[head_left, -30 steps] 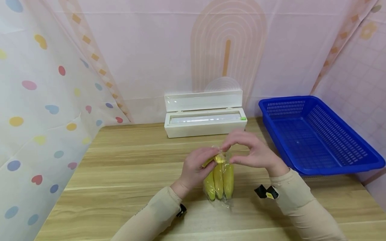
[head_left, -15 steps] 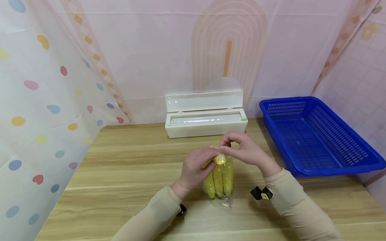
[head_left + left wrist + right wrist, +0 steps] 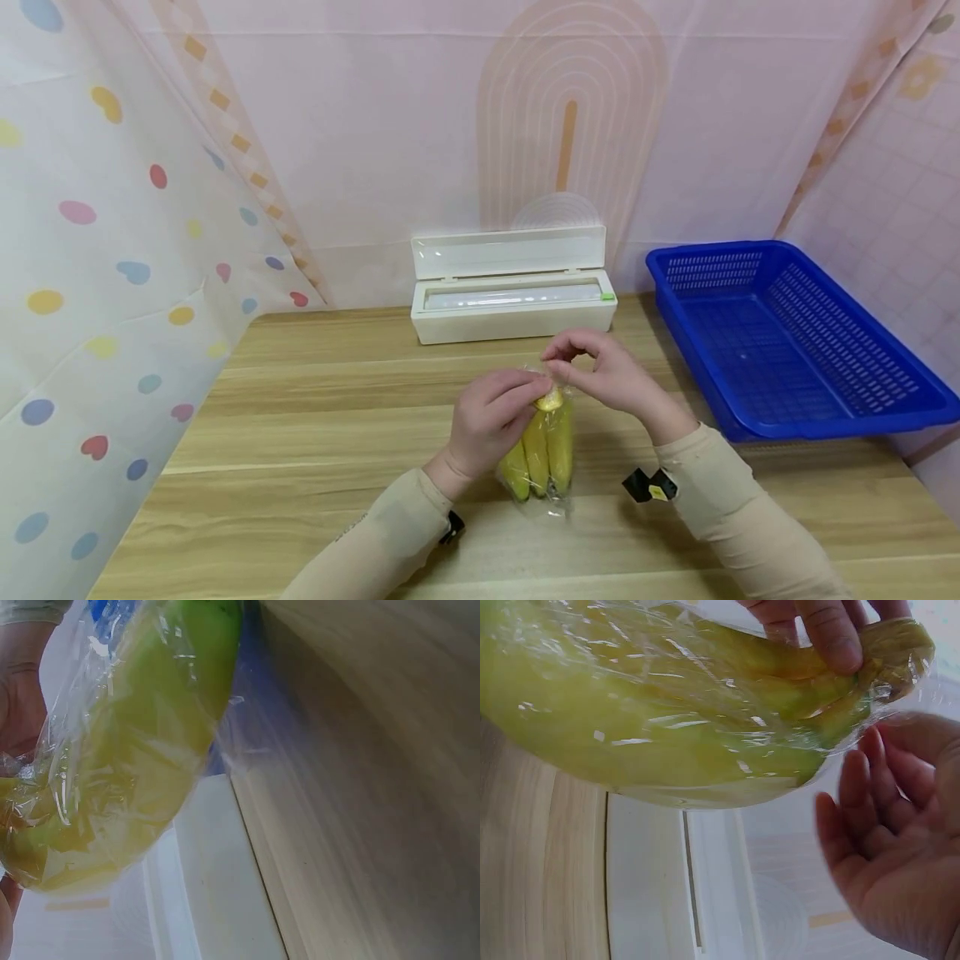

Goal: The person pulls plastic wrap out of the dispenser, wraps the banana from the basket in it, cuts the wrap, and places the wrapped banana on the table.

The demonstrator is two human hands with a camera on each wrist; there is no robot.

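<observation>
A bunch of bananas (image 3: 558, 450) hangs or stands stem end up over the table, wrapped in clear cling film (image 3: 557, 507). Around the stem end my left hand (image 3: 487, 421) grips the bunch with thumb and fingers. My right hand (image 3: 606, 373) pinches the film's edge beside the stem, thumb against forefinger, its other fingers curled loosely in the right wrist view. The left wrist view shows the bananas (image 3: 157, 720) close up under creased film. Behind the hands, a white cling film box (image 3: 517, 321) stands with its lid raised.
A blue perforated basket (image 3: 697, 367) stands at the right on the wooden table (image 3: 315, 442). Inside the white box lies a film roll (image 3: 517, 296); a green slider (image 3: 607, 297) sits at its right end. Patterned cloth (image 3: 360, 133) hangs behind and on both sides.
My right thumb and fingers have come together at the film by the stem, after being spread apart. The bananas' lower ends have swung slightly left.
</observation>
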